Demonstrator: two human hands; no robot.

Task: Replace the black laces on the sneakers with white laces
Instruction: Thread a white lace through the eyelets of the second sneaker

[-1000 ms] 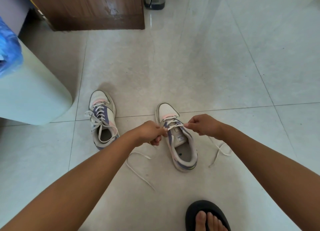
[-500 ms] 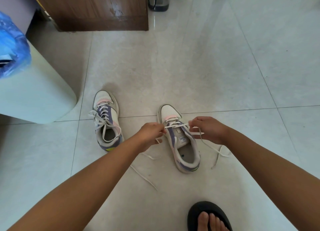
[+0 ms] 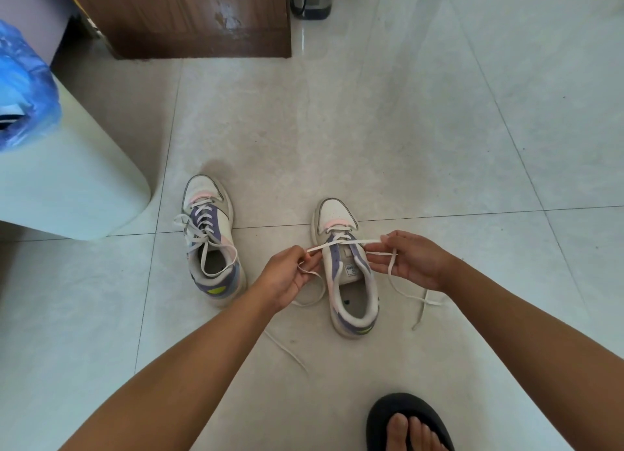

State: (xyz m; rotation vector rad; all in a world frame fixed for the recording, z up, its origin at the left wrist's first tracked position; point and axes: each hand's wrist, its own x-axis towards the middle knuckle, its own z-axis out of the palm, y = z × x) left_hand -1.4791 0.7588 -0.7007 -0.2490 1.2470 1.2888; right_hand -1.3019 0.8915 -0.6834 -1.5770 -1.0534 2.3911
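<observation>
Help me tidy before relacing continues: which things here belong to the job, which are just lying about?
Job: right sneaker, white lace pinched by left hand and right hand, laced left sneaker.
Lying about: blue bag, wooden cabinet, black slipper.

This looks like a home: shiny floor tiles (image 3: pixel 405 113), a wooden cabinet (image 3: pixel 189 15), sneakers (image 3: pixel 211 238) on the floor, a foot in a slipper (image 3: pixel 381 417).

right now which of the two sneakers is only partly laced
The sneaker on the right, between the left hand and right hand: its white lace crosses only near the toe. The sneaker on the left is laced up to its opening.
</observation>
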